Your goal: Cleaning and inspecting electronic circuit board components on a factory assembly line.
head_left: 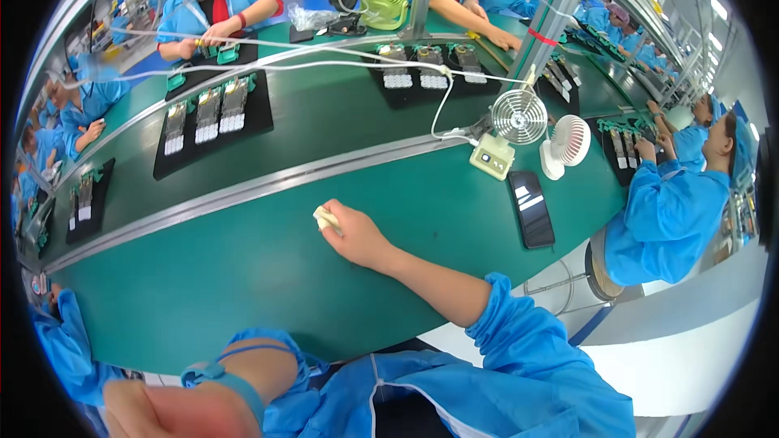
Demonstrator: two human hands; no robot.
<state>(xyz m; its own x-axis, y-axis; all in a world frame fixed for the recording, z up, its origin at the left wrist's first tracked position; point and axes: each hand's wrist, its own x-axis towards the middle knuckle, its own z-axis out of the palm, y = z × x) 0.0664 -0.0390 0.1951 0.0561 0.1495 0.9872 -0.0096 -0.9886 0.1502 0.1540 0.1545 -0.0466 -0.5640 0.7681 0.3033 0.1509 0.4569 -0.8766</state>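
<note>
My right hand [355, 235] is closed over the green bench top [243, 276], its fingers pinched around a small pale-yellow piece [326, 219]. Its exact kind is too small to make out. Close to the camera at the lower left is my left hand [154, 411], raised off the bench, with a blue wrist strap [231, 381] behind it. The picture's edge and dark rim cut off most of its fingers, and whatever it may hold is hidden. Both my forearms come out of blue sleeves.
A black phone [532, 209] lies right of my right hand, near a small white fan [565, 146] and a pale box-shaped device [492, 157]. Beyond a metal rail [243, 189], black mats [260, 122] carry phone-like assemblies. Several co-workers in blue sit around.
</note>
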